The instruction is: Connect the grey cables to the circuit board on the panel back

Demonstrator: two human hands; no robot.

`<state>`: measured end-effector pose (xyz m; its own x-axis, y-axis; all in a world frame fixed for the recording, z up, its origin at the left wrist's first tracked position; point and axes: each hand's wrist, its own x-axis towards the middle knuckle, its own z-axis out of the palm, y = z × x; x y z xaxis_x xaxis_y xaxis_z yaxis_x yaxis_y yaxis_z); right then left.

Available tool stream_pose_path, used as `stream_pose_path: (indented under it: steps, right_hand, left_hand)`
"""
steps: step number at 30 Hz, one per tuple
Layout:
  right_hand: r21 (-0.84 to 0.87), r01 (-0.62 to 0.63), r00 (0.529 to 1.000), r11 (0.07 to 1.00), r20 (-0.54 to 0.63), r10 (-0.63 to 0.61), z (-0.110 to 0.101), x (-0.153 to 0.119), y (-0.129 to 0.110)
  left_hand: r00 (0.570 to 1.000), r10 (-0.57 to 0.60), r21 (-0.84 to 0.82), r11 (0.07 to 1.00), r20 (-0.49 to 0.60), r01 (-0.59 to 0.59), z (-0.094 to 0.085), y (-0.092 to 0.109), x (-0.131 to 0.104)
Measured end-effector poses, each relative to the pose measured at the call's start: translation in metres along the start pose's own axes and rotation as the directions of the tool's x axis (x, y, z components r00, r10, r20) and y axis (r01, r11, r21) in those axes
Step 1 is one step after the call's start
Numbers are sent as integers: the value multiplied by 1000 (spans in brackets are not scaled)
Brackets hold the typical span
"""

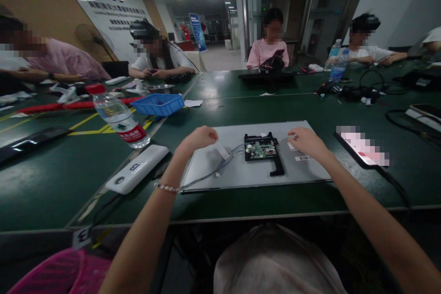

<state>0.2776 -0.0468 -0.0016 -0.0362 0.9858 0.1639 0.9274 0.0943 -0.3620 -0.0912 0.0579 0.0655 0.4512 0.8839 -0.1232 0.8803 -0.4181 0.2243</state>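
Observation:
A flat grey panel (pixel 230 179) lies on the green table in front of me. On its middle sits a black plastic frame (pixel 277 165) around a green circuit board (pixel 261 149). Grey cables (pixel 206 176) run from the board's left side toward the panel's lower left, with a white strip (pixel 222 150) beside them. Over the panel's upper left, my left hand (pixel 203 138) has its fingers curled together, close to the strip; anything inside them is hidden. My right hand (pixel 308 140) hovers near white labels (pixel 303 158) at the panel's right, fingers half bent and apart, nothing visible in them.
Left of the panel are a white power bank (pixel 138 170), a water bottle (pixel 119 119) with a red cap and a blue tray (pixel 160 104). A lit phone (pixel 361 147) with a cable lies at the right. Several people sit around the table.

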Motion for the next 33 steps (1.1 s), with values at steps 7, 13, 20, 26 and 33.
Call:
stream_pose_path:
  steps: [7,13,20,26,33]
  right_hand:
    - [-9,13,1000,1000,10,-13,3,2,1]
    - [-25,6,1000,1000,14,-6,2,1,-3]
    - [-3,52,998,999,-35,-52,2,-1,-10]
    - [59,156,985,986,-83,-150,6,0,-22]
    - [42,351,936,935,-41,-350,4,16,-48]
  left_hand:
    - [982,-73,123,988,-172,95,23,12,9]
    - [992,61,24,998,-107,-58,35,63,21]
    - [924,299,-98,939,-239,-330,56,97,29]
    - [917,259,-123,944,-303,-307,84,86,33]
    - [894,290,-100,935,-341,-341,83,82,31]
